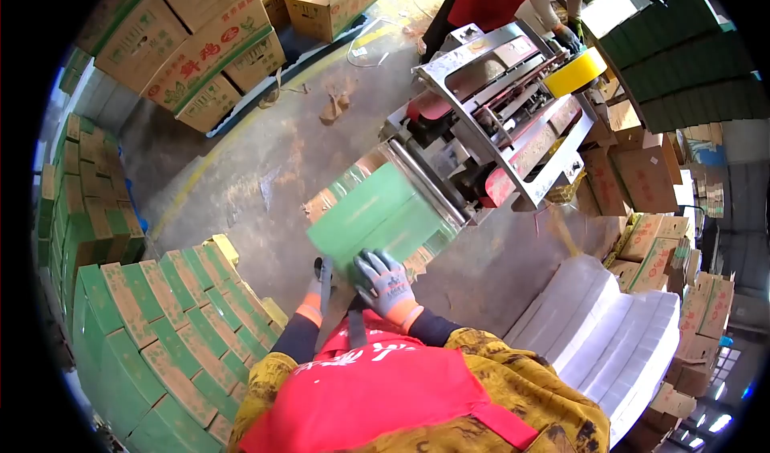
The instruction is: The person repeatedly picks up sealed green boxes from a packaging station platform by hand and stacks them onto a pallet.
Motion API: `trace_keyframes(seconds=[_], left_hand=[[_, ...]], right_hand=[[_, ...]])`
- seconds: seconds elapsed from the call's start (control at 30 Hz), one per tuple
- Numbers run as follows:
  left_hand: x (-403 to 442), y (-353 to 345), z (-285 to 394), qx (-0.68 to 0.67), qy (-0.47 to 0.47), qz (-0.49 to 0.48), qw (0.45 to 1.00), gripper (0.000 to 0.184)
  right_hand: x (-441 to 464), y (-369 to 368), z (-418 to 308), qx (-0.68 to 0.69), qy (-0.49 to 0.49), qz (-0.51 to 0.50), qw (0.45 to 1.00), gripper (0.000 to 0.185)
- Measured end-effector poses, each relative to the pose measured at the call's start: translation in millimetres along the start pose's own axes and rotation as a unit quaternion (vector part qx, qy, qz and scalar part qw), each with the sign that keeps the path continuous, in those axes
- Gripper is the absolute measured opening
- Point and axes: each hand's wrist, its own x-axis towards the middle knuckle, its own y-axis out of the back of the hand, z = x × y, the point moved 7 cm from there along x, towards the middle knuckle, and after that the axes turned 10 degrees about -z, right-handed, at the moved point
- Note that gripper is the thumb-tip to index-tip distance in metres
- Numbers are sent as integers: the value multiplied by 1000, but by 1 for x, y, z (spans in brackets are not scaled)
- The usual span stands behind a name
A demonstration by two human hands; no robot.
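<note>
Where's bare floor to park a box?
Widest: floor between machine and left green stack, barring a brown scrap. Smaller: between machine and white stack. Crowded: machine's near end, under green box and right hand.

The carton (377, 212) is green, the tape roll (575, 73) yellow.

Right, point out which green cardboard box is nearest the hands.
The single green box beside the silver roller, just ahead of the grey-gloved left hand and right hand; the green-and-brown boxes at left are stacked.
</note>
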Motion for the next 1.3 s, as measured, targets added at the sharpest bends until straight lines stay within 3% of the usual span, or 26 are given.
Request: trace_keyframes(seconds=[0.03,0.07,0.1,0.17,0.2,0.3,0.4,0.7,0.93,1.03,1.07,1.3], left_hand=[[-4,-7,2,-98,59,5,993,63],[19,-10,-5,-145,-32,-52,988,70],[25,-8,-27,-149,-53,-90,983,70],[-32,-35,60,-152,-92,-161,971,70],[2,-8,5,-143,-78,-93,982,76],[7,-2,-15,-170,-14,-73,983,80],[7,-8,-13,-202,-40,-69,976,81],[7,-24,-9,-346,-9,-134,928,79],[-12,-23,1,-294,-40,-75,952,74],[-15,-31,4,-278,-54,-46,958,71],[-17,-36,5,-292,-54,-58,953,70],[-19,-53,-9,-330,-53,-57,941,71]], right_hand=[[-3,1,-2,71,23,11,997,67],[-5,20,0,32,4,41,999,66],[-5,44,7,-6,-15,69,997,64],[-4,63,46,22,-42,196,979,68],[-3,62,71,43,-82,222,971,72],[16,15,158,346,-193,115,911,89],[25,4,146,412,-173,25,894,95],[16,17,125,376,-107,45,919,93],[-7,-5,130,420,-135,73,894,85],[-9,1,137,332,-150,84,927,78],[-11,12,134,242,-142,107,954,72],[-26,46,165,250,-142,163,944,59]])
